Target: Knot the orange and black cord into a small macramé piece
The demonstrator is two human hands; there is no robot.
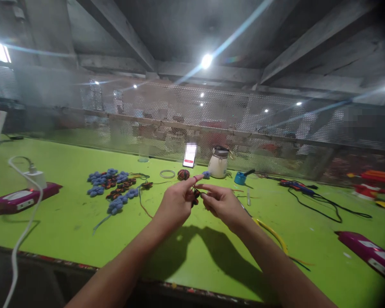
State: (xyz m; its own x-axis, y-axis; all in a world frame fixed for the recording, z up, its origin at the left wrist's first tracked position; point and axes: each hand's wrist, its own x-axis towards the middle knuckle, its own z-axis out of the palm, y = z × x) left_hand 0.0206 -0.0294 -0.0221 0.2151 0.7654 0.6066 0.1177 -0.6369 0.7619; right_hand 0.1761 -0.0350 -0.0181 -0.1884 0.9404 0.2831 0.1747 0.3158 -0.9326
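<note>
My left hand (176,199) is closed on a small dark red-and-black crocheted piece (195,198), held above the table, with yarn looped round its raised index finger. My right hand (221,203) pinches at the right side of the same piece, its index finger reaching across to the left. Whatever lies in the right fingers is too small to make out. Behind the hands sits a multicoloured yarn ball (183,174). To the left lie several blue crocheted flowers (115,205) joined with dark red-black ones (111,183).
The green table (83,239) carries a white jug (218,162), an upright phone (189,155), a blue pot (240,178) and a ring (167,174). Purple power strips (25,199) lie at both sides. A black cable (321,207) spreads at right. Behind stands a perforated metal screen (167,115).
</note>
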